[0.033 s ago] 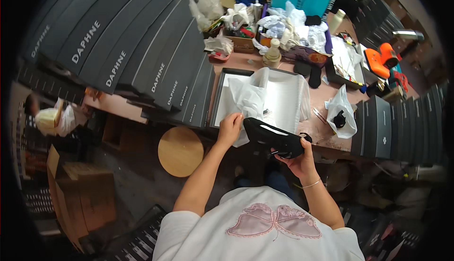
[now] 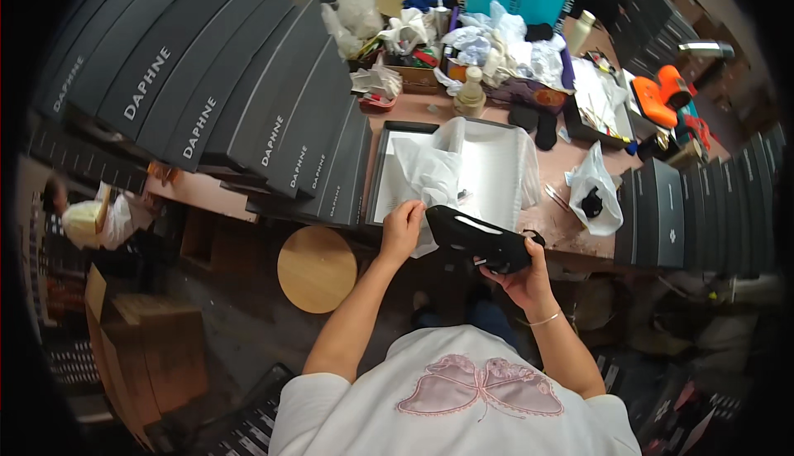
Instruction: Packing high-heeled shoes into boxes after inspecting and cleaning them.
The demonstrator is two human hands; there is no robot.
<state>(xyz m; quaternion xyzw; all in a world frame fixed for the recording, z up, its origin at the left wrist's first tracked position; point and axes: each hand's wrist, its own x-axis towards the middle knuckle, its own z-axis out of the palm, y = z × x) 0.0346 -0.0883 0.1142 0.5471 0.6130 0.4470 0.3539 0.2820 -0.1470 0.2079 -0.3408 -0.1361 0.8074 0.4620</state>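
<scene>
In front of me, above the bench's near edge, my right hand (image 2: 527,281) grips a black shoe (image 2: 475,237) by its right end, the thumb on top. The shoe lies tilted, its pale inside partly showing, a strap loop near my thumb. My left hand (image 2: 403,231) is closed at the shoe's left end, fingertips pinching white tissue paper (image 2: 430,167); the exact grip is partly hidden. That paper rises into an open shoebox (image 2: 379,171) lined with white sheets, just beyond my hands, and also hangs down behind the shoe.
Dark shoeboxes (image 2: 240,117) stack high on the left; more boxes (image 2: 662,216) stand right. A white plastic bag (image 2: 595,187) holds something black. A bottle (image 2: 470,92), black pads (image 2: 546,129), and a cluttered tray (image 2: 600,100) lie behind. A round stool (image 2: 318,269) stands below the bench.
The view has shifted slightly. The shoe has turned a little in my right hand, and the strap shows less; both hands keep nearly the same places.
</scene>
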